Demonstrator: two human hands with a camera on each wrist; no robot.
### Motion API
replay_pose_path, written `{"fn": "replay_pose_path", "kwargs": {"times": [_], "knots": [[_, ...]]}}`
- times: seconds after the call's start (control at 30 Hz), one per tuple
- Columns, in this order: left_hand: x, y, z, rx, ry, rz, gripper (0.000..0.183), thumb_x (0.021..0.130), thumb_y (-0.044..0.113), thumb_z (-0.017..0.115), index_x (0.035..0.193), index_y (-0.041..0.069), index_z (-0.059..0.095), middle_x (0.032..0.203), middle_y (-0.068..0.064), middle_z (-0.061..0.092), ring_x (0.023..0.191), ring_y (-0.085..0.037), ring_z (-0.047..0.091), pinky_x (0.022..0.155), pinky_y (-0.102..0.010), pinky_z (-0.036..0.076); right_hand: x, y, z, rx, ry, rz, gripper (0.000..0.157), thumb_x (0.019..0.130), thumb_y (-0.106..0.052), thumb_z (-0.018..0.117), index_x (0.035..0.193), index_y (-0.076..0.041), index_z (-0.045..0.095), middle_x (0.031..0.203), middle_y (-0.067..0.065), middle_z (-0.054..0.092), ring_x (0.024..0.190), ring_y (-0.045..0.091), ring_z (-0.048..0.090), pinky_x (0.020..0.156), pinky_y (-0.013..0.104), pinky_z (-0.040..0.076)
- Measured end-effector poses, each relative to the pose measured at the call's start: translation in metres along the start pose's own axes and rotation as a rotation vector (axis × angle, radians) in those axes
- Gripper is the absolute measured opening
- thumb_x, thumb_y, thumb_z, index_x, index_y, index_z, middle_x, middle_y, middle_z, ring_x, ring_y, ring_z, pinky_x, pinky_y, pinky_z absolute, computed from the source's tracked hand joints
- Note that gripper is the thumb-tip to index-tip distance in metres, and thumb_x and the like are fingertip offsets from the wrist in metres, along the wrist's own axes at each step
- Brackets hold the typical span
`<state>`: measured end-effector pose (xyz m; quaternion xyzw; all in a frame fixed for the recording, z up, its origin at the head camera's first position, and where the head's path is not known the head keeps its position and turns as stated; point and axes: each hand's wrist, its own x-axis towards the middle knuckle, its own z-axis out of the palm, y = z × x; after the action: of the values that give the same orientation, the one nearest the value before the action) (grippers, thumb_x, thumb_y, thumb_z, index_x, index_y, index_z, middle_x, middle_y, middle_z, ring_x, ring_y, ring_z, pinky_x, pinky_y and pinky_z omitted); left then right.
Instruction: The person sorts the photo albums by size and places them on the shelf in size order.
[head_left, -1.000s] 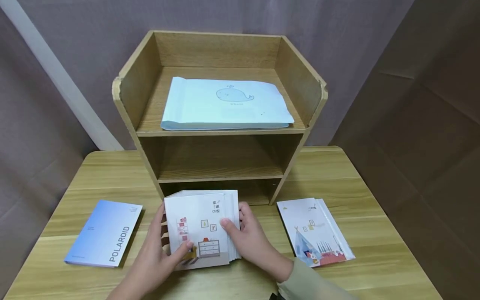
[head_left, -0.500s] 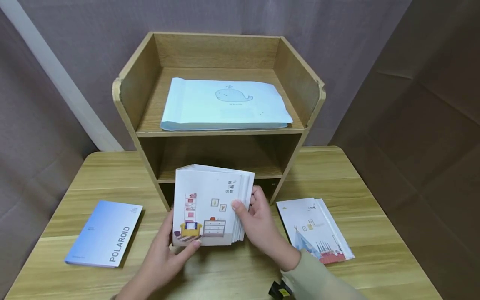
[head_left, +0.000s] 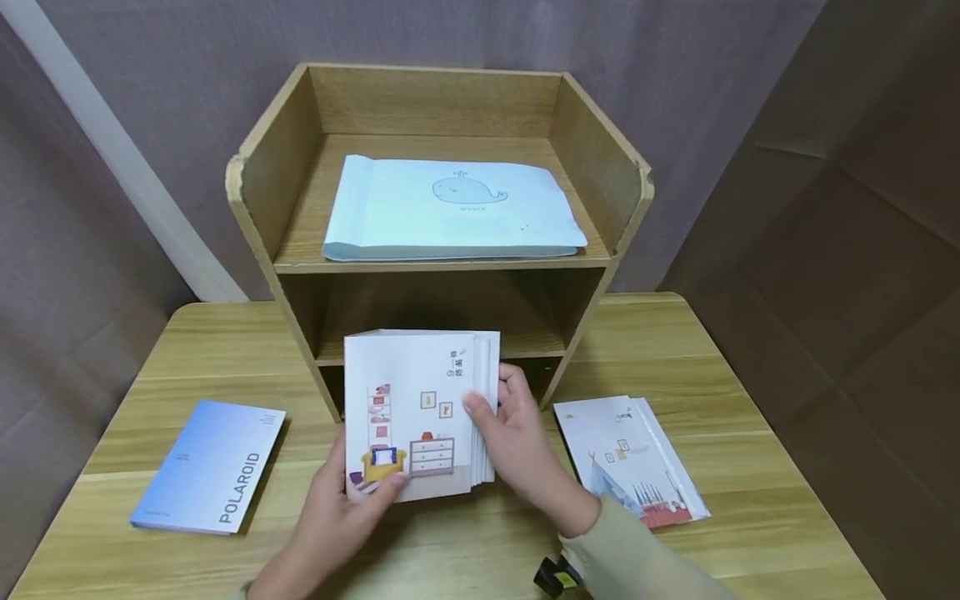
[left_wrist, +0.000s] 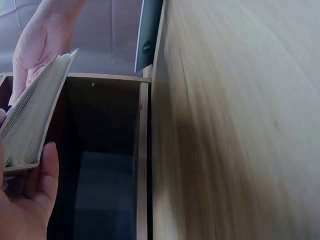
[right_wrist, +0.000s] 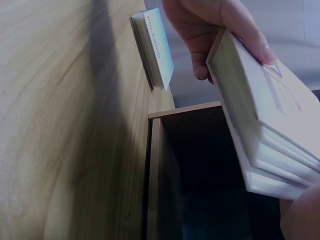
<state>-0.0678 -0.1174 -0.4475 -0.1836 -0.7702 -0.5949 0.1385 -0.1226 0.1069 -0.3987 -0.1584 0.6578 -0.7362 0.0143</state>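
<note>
A white book (head_left: 420, 417), its cover printed with a yellow armchair and a chest of drawers, is held tilted up in front of the wooden shelf. My left hand (head_left: 333, 508) grips its lower left corner, thumb on the cover and fingers behind. At the right edge, my right hand (head_left: 521, 442) pinches the book between the thumb in front and fingers at the back. Thick page edges of the white book (right_wrist: 245, 105) fan slightly apart in the right wrist view. The left wrist view shows the left hand (left_wrist: 27, 210) under a lower corner.
The wooden shelf unit (head_left: 442, 265) stands behind the hands, a pale blue whale-print book (head_left: 450, 208) lying on its top. A blue POLAROID book (head_left: 206, 467) lies on the table (head_left: 120, 417) at left, a white tent-print book (head_left: 630, 462) at right.
Both hands have raised the white book from near the table toward the middle shelf and tilted it more upright. In the last half second it shifted slightly left.
</note>
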Motion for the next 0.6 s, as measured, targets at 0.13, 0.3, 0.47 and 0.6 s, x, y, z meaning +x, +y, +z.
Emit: {"fn": "replay_pose_path", "kwargs": {"times": [0.13,0.3,0.47,0.6], "knots": [[0.002,0.003,0.005,-0.013,0.036,-0.029,0.064,0.083,0.000,0.074,0.139,0.008,0.042,0.106,-0.005,0.067,0.084,-0.016,0.067,0.068,-0.028,0.058,0.001,0.000,0.002,-0.051,0.011,-0.035,0.040,0.100,-0.019,0.054,0.134,-0.013,0.035,0.120,0.014,0.058,0.087,0.031,0.068,0.067,0.044,0.059],[0.009,0.008,0.010,-0.029,0.082,-0.088,0.064,0.088,0.012,0.073,0.142,0.018,0.039,0.107,-0.002,0.065,0.086,-0.016,0.066,0.071,-0.029,0.058,0.001,-0.008,0.006,-0.277,-0.004,-0.125,0.059,0.101,-0.018,0.051,0.151,-0.023,0.019,0.121,0.007,0.056,0.094,0.022,0.063,0.072,0.038,0.058],[0.018,0.016,0.010,-0.049,0.127,-0.090,0.065,0.088,0.011,0.072,0.143,0.019,0.039,0.108,-0.001,0.063,0.086,-0.018,0.065,0.072,-0.030,0.058,-0.004,-0.029,0.015,-0.412,-0.041,-0.154,0.077,0.100,-0.009,0.049,0.155,-0.015,-0.004,0.153,0.004,0.027,0.129,0.020,0.041,0.106,0.039,0.039],[0.028,0.025,0.007,-0.069,0.163,-0.099,0.062,0.088,0.007,0.071,0.141,0.017,0.041,0.108,-0.002,0.063,0.085,-0.018,0.065,0.071,-0.030,0.058,-0.003,-0.019,0.011,-0.478,-0.011,-0.189,0.080,0.099,-0.013,0.054,0.155,-0.009,-0.004,0.157,0.005,0.014,0.134,0.020,0.032,0.110,0.039,0.033]]}}
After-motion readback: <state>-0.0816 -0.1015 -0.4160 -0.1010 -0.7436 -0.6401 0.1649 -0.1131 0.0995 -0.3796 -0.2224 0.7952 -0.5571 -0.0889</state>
